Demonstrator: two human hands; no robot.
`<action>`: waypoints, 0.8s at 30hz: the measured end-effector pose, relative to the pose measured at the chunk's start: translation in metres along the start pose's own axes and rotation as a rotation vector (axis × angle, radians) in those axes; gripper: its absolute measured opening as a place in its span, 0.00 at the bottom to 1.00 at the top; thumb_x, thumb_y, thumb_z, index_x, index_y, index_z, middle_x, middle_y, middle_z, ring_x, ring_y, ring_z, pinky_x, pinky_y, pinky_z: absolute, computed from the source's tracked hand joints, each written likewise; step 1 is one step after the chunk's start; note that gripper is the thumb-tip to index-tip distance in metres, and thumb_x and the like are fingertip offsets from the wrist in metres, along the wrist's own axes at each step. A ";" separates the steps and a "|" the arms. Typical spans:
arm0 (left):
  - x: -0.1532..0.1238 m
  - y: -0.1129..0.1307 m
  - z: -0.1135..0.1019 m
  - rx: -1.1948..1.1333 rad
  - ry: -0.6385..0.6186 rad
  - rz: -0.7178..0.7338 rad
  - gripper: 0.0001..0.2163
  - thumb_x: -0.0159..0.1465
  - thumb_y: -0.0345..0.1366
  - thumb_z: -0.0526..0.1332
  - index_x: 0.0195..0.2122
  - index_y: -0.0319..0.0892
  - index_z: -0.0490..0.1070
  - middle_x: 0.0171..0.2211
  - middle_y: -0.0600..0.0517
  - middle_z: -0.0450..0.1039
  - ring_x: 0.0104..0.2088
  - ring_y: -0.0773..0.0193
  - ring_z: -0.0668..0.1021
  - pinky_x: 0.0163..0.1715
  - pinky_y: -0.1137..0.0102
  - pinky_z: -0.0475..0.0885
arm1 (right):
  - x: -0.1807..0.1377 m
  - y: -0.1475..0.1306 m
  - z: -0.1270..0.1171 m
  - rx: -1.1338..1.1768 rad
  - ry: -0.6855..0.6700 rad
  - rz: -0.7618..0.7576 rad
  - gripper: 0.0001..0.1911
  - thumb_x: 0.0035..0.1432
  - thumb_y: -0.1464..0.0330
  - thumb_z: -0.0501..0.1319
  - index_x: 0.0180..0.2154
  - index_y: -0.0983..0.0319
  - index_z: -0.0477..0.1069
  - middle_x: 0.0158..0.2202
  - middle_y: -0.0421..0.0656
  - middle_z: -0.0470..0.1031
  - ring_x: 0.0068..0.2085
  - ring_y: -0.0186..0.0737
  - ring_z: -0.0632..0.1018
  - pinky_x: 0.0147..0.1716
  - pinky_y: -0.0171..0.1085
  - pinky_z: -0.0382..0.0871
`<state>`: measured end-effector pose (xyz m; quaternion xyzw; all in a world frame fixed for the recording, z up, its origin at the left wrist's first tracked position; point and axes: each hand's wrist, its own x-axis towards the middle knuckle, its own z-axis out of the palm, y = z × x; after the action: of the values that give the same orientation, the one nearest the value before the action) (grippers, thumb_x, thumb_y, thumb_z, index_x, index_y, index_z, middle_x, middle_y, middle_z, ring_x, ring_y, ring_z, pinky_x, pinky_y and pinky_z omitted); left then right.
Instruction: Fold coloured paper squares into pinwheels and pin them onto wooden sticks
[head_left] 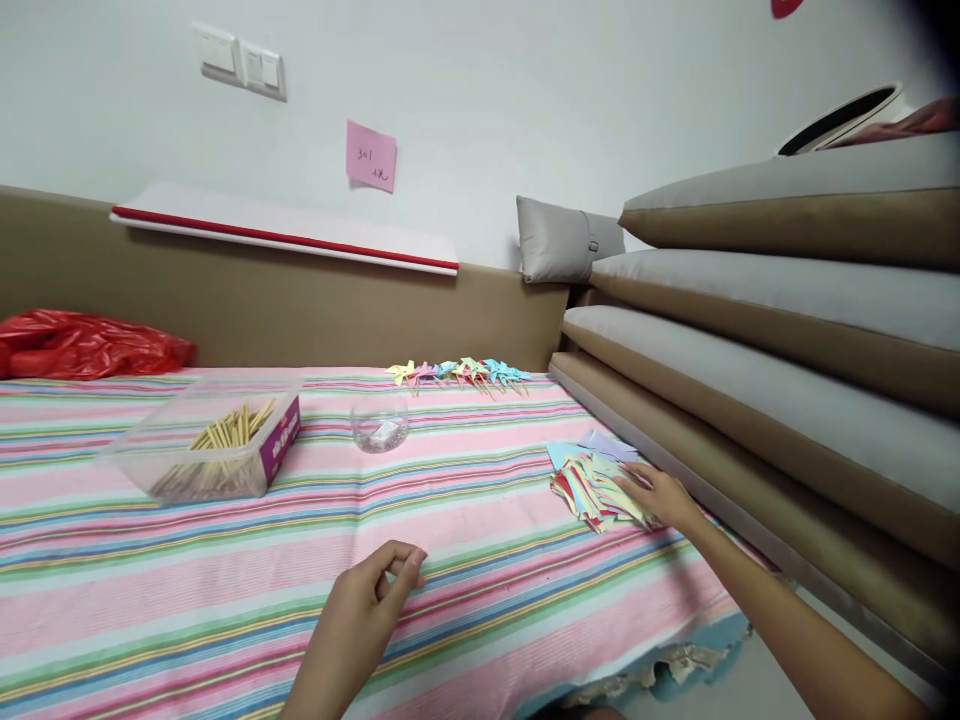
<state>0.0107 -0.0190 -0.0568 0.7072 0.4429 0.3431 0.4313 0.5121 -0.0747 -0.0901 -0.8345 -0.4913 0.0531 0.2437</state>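
Note:
On the right, my right hand reaches over a heap of cut coloured paper pieces, its fingers stretched out and touching the top of the heap. Pale yellow, red and blue pieces show there; part of the pile is hidden under the hand. Larger blue and lilac sheets lie just behind it. My left hand hovers low in the middle over the striped cloth. Its fingers are curled in towards the thumb, with nothing visible in them.
A clear plastic box of wooden sticks stands left, beside a small round clear container. Several finished paper pinwheels lie at the back. Stacked cushions rise along the right. A red plastic bag sits far left.

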 end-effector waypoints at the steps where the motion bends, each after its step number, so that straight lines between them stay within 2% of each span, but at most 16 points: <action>1: 0.000 -0.001 -0.003 0.019 -0.018 0.003 0.20 0.65 0.57 0.58 0.31 0.46 0.77 0.26 0.52 0.78 0.23 0.60 0.68 0.28 0.69 0.60 | 0.002 0.001 0.002 0.011 -0.004 0.006 0.18 0.68 0.61 0.63 0.55 0.61 0.72 0.57 0.48 0.74 0.54 0.48 0.78 0.54 0.53 0.74; 4: -0.001 -0.002 -0.010 0.052 -0.032 0.002 0.19 0.66 0.55 0.58 0.34 0.46 0.79 0.27 0.52 0.78 0.25 0.59 0.71 0.29 0.69 0.62 | 0.005 0.003 0.007 0.054 -0.032 0.017 0.18 0.68 0.62 0.63 0.56 0.61 0.71 0.58 0.48 0.74 0.54 0.48 0.78 0.53 0.52 0.75; 12: -0.005 -0.007 -0.013 0.005 0.071 0.007 0.17 0.62 0.54 0.62 0.31 0.47 0.79 0.25 0.52 0.77 0.25 0.58 0.73 0.28 0.70 0.65 | 0.004 0.007 0.004 0.202 -0.123 0.089 0.16 0.68 0.61 0.62 0.52 0.62 0.74 0.54 0.46 0.76 0.51 0.48 0.79 0.50 0.49 0.76; 16: -0.003 -0.013 -0.016 0.100 -0.047 -0.021 0.19 0.66 0.55 0.57 0.35 0.46 0.77 0.28 0.52 0.78 0.26 0.59 0.71 0.29 0.69 0.64 | 0.005 0.009 -0.003 0.316 -0.177 0.151 0.17 0.68 0.62 0.63 0.54 0.62 0.73 0.54 0.46 0.76 0.49 0.47 0.80 0.48 0.48 0.78; 20: -0.003 -0.017 -0.014 0.228 -0.198 -0.032 0.19 0.70 0.53 0.50 0.36 0.45 0.74 0.29 0.52 0.76 0.27 0.60 0.70 0.31 0.68 0.61 | 0.007 0.010 -0.007 0.376 -0.196 0.153 0.17 0.67 0.62 0.64 0.54 0.62 0.73 0.56 0.47 0.75 0.51 0.47 0.79 0.50 0.50 0.77; 24: -0.006 -0.017 -0.006 0.303 -0.250 -0.013 0.18 0.72 0.50 0.49 0.35 0.45 0.71 0.29 0.54 0.74 0.27 0.60 0.71 0.30 0.68 0.59 | 0.008 0.011 -0.007 0.367 -0.169 0.124 0.16 0.68 0.61 0.63 0.52 0.62 0.74 0.56 0.46 0.75 0.53 0.49 0.78 0.52 0.51 0.76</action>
<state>-0.0023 -0.0183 -0.0704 0.7983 0.4368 0.1791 0.3739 0.5274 -0.0748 -0.0879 -0.7973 -0.4400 0.2262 0.3457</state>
